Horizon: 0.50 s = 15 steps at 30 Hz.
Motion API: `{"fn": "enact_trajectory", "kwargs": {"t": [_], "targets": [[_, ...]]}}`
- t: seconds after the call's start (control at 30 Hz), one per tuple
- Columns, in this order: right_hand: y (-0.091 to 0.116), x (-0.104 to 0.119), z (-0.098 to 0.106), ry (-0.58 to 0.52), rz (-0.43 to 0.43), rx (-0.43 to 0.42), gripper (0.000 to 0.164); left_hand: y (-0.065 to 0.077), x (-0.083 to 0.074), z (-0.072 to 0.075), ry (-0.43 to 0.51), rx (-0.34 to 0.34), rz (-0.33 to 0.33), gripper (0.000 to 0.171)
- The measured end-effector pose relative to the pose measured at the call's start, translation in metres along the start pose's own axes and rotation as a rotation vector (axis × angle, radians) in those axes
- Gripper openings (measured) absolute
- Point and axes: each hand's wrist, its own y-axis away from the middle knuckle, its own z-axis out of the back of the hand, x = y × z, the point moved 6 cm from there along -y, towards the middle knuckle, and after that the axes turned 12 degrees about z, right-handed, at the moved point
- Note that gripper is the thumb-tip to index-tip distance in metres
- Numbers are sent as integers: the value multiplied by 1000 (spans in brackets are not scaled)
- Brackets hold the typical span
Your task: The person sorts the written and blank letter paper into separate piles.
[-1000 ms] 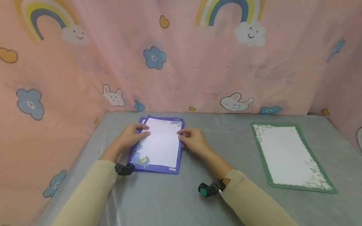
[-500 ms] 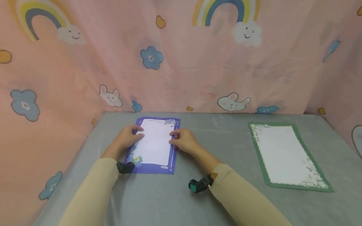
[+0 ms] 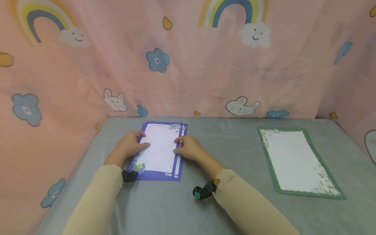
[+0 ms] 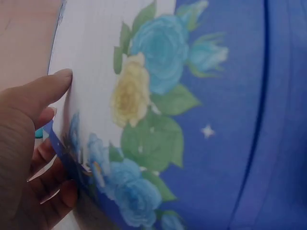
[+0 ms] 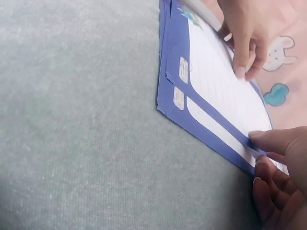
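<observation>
A small stack of purple-bordered sheets of paper [image 3: 161, 147] with printed blue and yellow flowers lies at the left of the table. Its top sheet sits shifted left, so a strip of the sheet beneath shows along the right side. My left hand [image 3: 128, 145] pinches the top sheet's left edge, thumb above and fingers curled at the rim; in the left wrist view that edge bends upward. At the right edge, my right hand [image 3: 189, 147] pinches the top sheet [image 5: 225, 72] between thumb and fingers. Part of the lower sheets is hidden beneath.
Green-bordered paper [image 3: 296, 160] with white flowers lies at the right on the grey table [image 3: 223, 147]. A pink curtain [image 3: 191, 81] with rainbows and rabbits hangs behind the table and along its sides. Both wrists wear a black camera band [image 3: 204, 192].
The top purple sheet has slid left over the one below, uncovering a strip on the right. Both hands have moved slightly left with it. The green-bordered paper stays put.
</observation>
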Motion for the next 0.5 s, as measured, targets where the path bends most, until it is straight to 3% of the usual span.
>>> {"fn": "enact_trajectory", "kwargs": {"t": [0.3, 0.5], "targets": [[-1, -7, 0, 75, 38, 8, 36, -9, 1, -3, -46, 4, 0, 61], [-1, -13, 0, 55, 86, 35, 34, -12, -1, -2, -68, 17, -25, 61]]}}
